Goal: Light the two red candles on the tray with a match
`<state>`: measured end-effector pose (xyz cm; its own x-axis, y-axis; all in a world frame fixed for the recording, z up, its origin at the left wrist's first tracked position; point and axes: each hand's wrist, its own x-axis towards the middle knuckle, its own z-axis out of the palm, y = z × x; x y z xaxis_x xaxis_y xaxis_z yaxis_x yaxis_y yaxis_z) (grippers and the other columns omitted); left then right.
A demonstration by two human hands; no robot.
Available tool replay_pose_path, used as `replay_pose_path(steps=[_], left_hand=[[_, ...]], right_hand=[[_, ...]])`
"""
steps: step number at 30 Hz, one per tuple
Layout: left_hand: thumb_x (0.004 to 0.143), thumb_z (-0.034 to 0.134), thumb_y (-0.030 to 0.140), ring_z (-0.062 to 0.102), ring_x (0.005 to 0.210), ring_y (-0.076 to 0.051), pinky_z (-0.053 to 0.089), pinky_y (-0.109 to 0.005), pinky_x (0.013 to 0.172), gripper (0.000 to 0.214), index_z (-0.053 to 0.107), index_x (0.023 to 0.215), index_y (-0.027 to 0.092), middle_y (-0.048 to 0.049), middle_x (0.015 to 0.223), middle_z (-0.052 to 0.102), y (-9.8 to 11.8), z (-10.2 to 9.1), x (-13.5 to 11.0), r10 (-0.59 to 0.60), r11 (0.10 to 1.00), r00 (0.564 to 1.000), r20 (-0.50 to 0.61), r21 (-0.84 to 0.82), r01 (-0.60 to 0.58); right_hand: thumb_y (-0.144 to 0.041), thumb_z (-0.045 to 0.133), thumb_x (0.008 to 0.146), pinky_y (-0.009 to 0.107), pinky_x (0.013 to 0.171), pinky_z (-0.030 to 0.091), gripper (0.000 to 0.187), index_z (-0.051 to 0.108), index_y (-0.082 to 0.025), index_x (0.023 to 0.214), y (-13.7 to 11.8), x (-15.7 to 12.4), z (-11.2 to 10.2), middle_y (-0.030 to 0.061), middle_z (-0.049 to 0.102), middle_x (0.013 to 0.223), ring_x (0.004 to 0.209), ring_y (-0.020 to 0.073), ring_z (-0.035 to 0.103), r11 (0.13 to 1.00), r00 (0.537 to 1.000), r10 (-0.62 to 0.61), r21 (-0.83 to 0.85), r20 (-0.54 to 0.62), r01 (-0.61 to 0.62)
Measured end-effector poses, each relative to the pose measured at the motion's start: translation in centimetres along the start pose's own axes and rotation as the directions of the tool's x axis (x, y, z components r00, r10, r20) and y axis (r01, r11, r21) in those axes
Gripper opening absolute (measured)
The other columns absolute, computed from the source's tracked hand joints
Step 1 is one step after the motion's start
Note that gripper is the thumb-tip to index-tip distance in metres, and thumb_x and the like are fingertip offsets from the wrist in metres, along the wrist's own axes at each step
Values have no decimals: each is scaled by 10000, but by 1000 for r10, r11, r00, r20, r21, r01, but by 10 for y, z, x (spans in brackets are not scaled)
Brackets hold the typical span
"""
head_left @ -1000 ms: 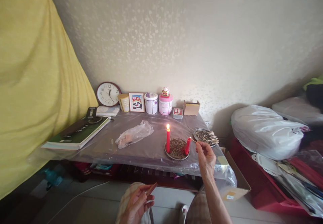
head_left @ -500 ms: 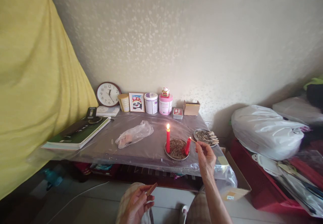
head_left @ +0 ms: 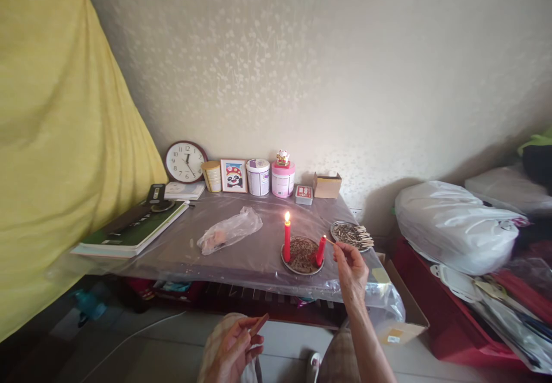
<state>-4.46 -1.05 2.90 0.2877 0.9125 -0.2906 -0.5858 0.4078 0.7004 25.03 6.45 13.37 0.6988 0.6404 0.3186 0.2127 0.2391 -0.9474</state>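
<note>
My right hand (head_left: 350, 268) pinches a thin matchstick (head_left: 331, 241) and holds its tip at the top of a short, leaning red candle (head_left: 320, 250). That candle stands in a round metal dish (head_left: 302, 256) next to a taller upright red candle (head_left: 287, 237) that burns with a small flame. My left hand (head_left: 235, 348) rests low over my lap, closed on a small brown matchbox (head_left: 259, 324).
A second dish with several matchsticks (head_left: 351, 234) lies right of the candles. On the plastic-covered table (head_left: 181, 251) are a crumpled plastic bag (head_left: 230, 230), books (head_left: 131, 229), a clock (head_left: 186, 161), tins (head_left: 257, 176) and small boxes by the wall. Stuffed bags (head_left: 457, 225) lie at right.
</note>
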Motion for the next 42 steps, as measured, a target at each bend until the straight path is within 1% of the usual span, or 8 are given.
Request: replay_pose_path(steps=[12,22,29,33,35,38,41,42], left_hand=[[642,962,479,735,850,-210,599,-340,813,443,828,966,208,-125,1135,834,-3,-7,3,-6,1000,1000,8,9,6],[656,955,478,734,844,-211,599,-340,813,434,825,971,210,-128,1131,836,0,-2,1,3,1000,1000,4,18,-3],[630,971,465,736,851,-220,598,-352,817,446,823,960,203,-136,1154,832,0,-1,0,1,1000,1000,-7,8,0],[611,978,476,733,822,-214,596,-354,802,467,823,949,195,-142,1146,834,-1,2,0,7,1000,999,-37,9,-7],[596,979,498,728,794,-204,593,-340,772,476,824,931,197,-132,1114,843,-3,3,1,29,1000,997,-75,-5,-29],[553,1000,488,725,762,-198,594,-343,748,476,827,888,199,-127,1124,843,-3,2,2,16,1000,996,-92,-10,-17],[570,992,484,732,802,-216,600,-374,800,471,833,909,198,-134,1135,837,0,2,2,-8,1000,998,-70,25,10],[568,989,497,733,806,-220,599,-377,801,478,834,907,199,-133,1121,839,1,2,2,-5,999,997,-78,34,8]], right_hand=[[-562,743,784,339,727,505,398,745,-184,910,-3,-1,0,46,749,841,722,195,624,1000,1000,11,22,-5,-11],[-551,752,773,328,681,500,384,743,-188,897,-6,0,1,27,729,773,682,189,629,998,999,49,50,-13,-48],[-564,784,732,328,665,501,399,747,-191,868,-11,-2,2,18,723,743,667,191,635,994,997,76,87,-32,-73],[-573,836,667,314,642,487,409,732,-196,788,-25,-1,1,-2,677,676,633,170,594,987,996,86,140,-22,-82],[-589,855,636,303,616,481,427,698,-203,730,-40,2,-5,-8,643,652,611,153,563,978,996,90,187,5,-89],[-680,822,622,271,535,444,503,602,-231,673,-68,12,-25,-28,563,652,562,119,489,956,994,89,275,68,-104],[-761,723,683,242,463,349,547,507,-259,666,-88,28,-52,-68,404,625,506,97,342,935,992,26,349,125,-68],[-753,709,701,248,456,340,532,503,-264,661,-91,34,-61,-64,398,620,504,104,338,951,991,-4,307,134,-38]])
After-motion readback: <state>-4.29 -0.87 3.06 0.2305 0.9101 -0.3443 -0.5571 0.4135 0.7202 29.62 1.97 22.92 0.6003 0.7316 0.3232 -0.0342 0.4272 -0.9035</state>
